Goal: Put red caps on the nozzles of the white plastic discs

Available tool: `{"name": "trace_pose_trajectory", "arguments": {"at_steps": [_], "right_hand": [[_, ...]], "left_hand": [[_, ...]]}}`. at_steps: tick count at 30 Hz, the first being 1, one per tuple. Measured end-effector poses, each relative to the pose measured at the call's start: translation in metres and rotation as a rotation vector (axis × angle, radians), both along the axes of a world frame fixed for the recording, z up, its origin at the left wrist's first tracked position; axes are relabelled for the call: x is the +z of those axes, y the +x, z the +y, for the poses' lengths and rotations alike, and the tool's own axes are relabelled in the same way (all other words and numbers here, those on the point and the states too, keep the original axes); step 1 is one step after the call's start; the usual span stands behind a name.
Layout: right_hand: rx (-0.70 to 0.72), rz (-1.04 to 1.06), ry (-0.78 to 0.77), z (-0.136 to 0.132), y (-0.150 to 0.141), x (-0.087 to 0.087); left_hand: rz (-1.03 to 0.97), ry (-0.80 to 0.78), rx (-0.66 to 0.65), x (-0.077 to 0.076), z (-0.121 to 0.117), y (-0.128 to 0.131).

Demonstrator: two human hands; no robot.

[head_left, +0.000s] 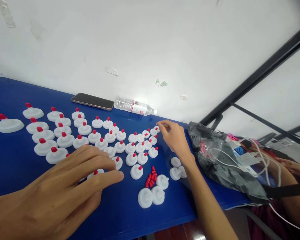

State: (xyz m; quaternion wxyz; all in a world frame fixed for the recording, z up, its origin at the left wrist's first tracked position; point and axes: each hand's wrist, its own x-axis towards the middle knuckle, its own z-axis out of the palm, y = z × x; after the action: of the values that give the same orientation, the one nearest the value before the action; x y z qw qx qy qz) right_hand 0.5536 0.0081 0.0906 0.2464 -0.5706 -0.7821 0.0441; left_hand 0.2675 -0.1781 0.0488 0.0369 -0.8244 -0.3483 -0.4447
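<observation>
My left hand [72,190] hovers low over the left part of the blue table, palm down, with its fingers stretched out and nothing in them. It hides some of the round white caps with red tips [65,140] that stand in loose rows. At the right end of the rows, my right hand [174,135] pinches at the top of a small white cap [156,129]; its fingertips cover the cap's nozzle. Nearer to me lies a small heap of red tips [151,177], touching white caps without tips [157,195]. More plain white caps [175,173] lie beside my right forearm.
A phone [93,101] and a clear plastic bottle [133,106] lie along the wall [140,43]. To the right, a dark plastic bag [215,166] and white cables [262,156] rest near a black metal frame [260,63]. Another person's arm [285,170] shows at the far right.
</observation>
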Motion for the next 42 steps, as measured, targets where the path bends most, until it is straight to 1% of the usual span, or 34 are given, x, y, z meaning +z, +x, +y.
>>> {"name": "trace_pose_trajectory", "arguments": {"at_steps": [3,6,9,11,14,16,19,22,26,29,31,34,36,38,39,41,42], "right_hand": [[0.001,-0.020,0.030,0.002,0.003,-0.002],[0.021,-0.039,0.011,0.004,0.003,-0.008],[0.006,-0.029,0.009,0.005,0.003,-0.009],[-0.010,0.011,0.042,0.004,0.004,-0.006],[-0.016,0.123,0.120,-0.002,0.006,0.006],[0.011,0.221,0.155,-0.007,0.006,0.015],[0.087,0.356,0.165,-0.016,0.001,0.025],[0.197,0.505,0.117,-0.026,-0.007,0.029],[0.414,0.720,-0.075,-0.041,-0.017,0.033],[0.621,0.738,-0.252,-0.054,-0.024,0.034],[0.772,0.746,-0.340,-0.062,-0.030,0.031],[0.954,0.762,-0.367,-0.069,-0.040,0.021],[1.019,0.753,-0.356,-0.071,-0.045,0.017],[1.024,0.729,-0.359,-0.072,-0.046,0.018],[0.987,0.706,-0.369,-0.073,-0.044,0.021],[0.848,0.604,-0.398,-0.073,-0.036,0.031],[0.753,0.521,-0.425,-0.072,-0.031,0.036]], "left_hand": [[0.013,-0.001,-0.012,0.000,0.000,0.000],[0.013,-0.008,-0.005,0.000,-0.001,0.000],[0.030,-0.007,0.002,-0.001,-0.001,-0.001],[0.034,-0.003,0.003,-0.002,0.000,-0.002],[0.015,-0.003,0.018,-0.002,0.003,-0.004],[0.006,-0.003,0.032,-0.002,0.004,-0.005],[0.015,0.007,0.046,-0.001,0.006,-0.005],[0.033,0.009,0.063,0.001,0.007,-0.004],[0.051,-0.018,0.088,0.002,0.008,-0.005],[0.071,-0.041,0.141,0.000,0.010,-0.008],[0.097,-0.036,0.156,-0.002,0.012,-0.010],[0.098,0.030,0.126,-0.004,0.014,-0.012],[0.093,0.074,0.093,-0.003,0.015,-0.011],[0.081,0.095,0.087,-0.003,0.014,-0.008],[0.058,0.097,0.099,-0.002,0.014,-0.006],[-0.013,0.088,0.137,-0.002,0.014,-0.003],[-0.038,0.074,0.149,-0.001,0.014,-0.001]]}}
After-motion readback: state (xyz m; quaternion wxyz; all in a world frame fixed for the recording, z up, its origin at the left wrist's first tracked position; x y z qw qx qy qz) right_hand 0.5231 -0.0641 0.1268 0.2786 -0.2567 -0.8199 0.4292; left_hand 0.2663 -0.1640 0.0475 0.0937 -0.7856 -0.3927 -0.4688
